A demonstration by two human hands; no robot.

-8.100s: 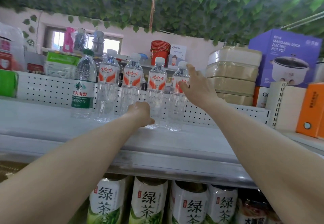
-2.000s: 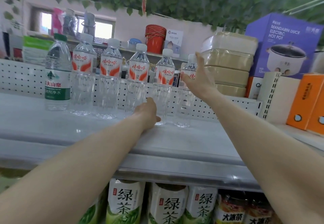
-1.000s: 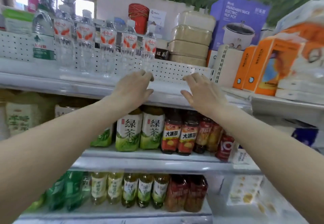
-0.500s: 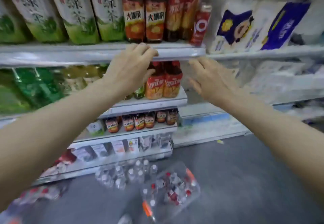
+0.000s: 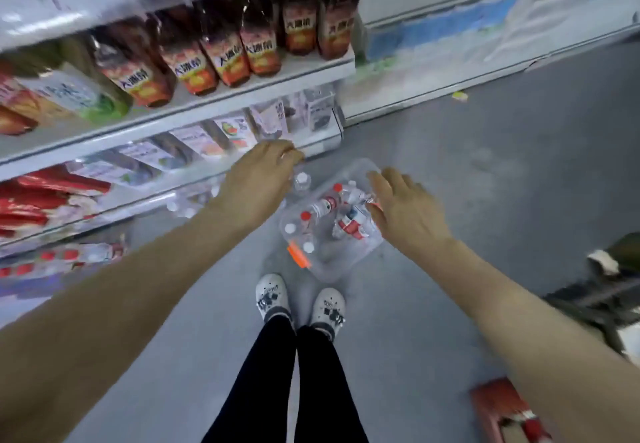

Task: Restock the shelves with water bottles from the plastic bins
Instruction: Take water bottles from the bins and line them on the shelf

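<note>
Looking straight down at a grey, scuffed shop floor (image 5: 485, 200) beside a white shelving unit (image 5: 221, 96); left hand (image 5: 258, 182) held out over the floor with fingers loosely curled and grasping nothing, right hand (image 5: 407, 212) spread flat, fingers relaxed, released, hanging above the clear plastic bin (image 5: 332, 262). Bin resting on the floor just ahead of the white patterned shoes (image 5: 272, 295), with an orange clip on its near-left edge and water bottles (image 5: 322, 205) with red and white caps lying jumbled inside. More clear bottles (image 5: 301, 181) standing on the floor just beyond, partly hidden under the left hand, close to the lowest shelf edge. Upper shelf packed with a row of dark tea bottles with orange labels (image 5: 221, 58); lower tiers holding blurred small packs and red packets (image 5: 41, 200). Further right, a second low shelf run (image 5: 467, 44) with pale, blurred goods along the floor line. Black trouser legs (image 5: 287, 373) below, a red box (image 5: 502, 408) at bottom right, dark clutter at the right edge, too smeared to make out
</note>
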